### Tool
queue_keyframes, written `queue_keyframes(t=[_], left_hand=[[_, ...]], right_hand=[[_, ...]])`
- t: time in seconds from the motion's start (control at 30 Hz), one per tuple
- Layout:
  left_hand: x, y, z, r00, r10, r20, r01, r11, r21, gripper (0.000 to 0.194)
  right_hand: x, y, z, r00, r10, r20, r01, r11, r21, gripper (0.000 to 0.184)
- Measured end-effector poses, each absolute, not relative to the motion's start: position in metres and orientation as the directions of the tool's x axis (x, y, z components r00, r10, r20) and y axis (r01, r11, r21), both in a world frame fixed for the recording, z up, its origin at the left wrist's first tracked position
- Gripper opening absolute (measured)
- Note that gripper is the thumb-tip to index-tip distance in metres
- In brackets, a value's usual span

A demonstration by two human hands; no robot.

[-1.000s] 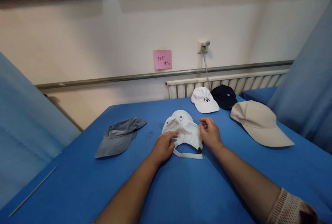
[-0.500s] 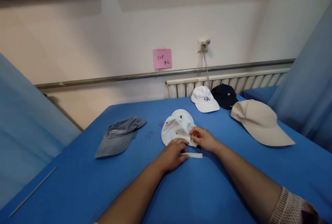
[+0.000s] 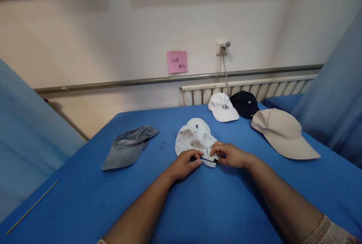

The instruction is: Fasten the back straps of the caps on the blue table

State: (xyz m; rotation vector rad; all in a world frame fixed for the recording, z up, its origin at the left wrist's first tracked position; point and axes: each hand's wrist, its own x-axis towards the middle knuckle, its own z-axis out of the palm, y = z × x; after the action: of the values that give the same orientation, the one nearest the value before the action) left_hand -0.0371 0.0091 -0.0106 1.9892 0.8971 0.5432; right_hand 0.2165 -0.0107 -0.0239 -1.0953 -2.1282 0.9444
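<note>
A pale cap (image 3: 190, 138) with a small dark emblem lies in the middle of the blue-covered table, its back edge toward me. My left hand (image 3: 185, 164) pinches the white back strap (image 3: 208, 163) between thumb and fingers. At the strap's free end sits a dark buckle (image 3: 216, 161). My right hand (image 3: 230, 155) is closed on the cap's right back edge, with thumb and fingertips at the buckle. Strap end and buckle meet or nearly meet; whether the strap is threaded I cannot tell.
A grey cap (image 3: 128, 148) lies to the left and a thin stick (image 3: 32, 207) near the table's left edge. A white cap (image 3: 223, 107), a navy cap (image 3: 244, 104) and a beige cap (image 3: 283, 132) stand at the back right. Blue curtains (image 3: 31, 134) hang at both sides.
My right hand has come down from the cap's side to the buckle. The strap, held in my left hand, has been raised slightly and its end brought to the buckle.
</note>
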Motion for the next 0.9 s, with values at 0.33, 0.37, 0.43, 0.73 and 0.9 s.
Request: queue_keyframes(t=[0.33, 0.37, 0.43, 0.73, 0.9], left_hand=[[-0.040, 0.016, -0.010, 0.571, 0.819, -0.046, 0.261, -0.129, 0.957, 0.027], [-0.040, 0.016, -0.011, 0.565, 0.824, -0.048, 0.242, -0.110, 0.964, 0.028], [-0.040, 0.017, -0.012, 0.565, 0.824, -0.046, 0.206, -0.087, 0.975, 0.029], [-0.039, 0.016, -0.012, 0.547, 0.835, -0.057, 0.192, -0.060, 0.980, 0.033], [-0.039, 0.016, -0.013, 0.539, 0.840, -0.062, 0.182, -0.044, 0.982, 0.032]], right_hand=[[0.208, -0.012, -0.019, -0.569, 0.815, 0.107, 0.487, 0.439, -0.756, 0.027], [0.208, -0.011, -0.021, -0.564, 0.819, 0.104, 0.484, 0.430, -0.762, 0.026], [0.208, -0.010, -0.023, -0.556, 0.824, 0.103, 0.487, 0.424, -0.764, 0.025], [0.215, -0.015, -0.020, -0.592, 0.806, 0.027, 0.459, 0.364, -0.810, 0.037], [0.217, -0.013, -0.027, -0.587, 0.810, 0.003, 0.463, 0.339, -0.819, 0.036]])
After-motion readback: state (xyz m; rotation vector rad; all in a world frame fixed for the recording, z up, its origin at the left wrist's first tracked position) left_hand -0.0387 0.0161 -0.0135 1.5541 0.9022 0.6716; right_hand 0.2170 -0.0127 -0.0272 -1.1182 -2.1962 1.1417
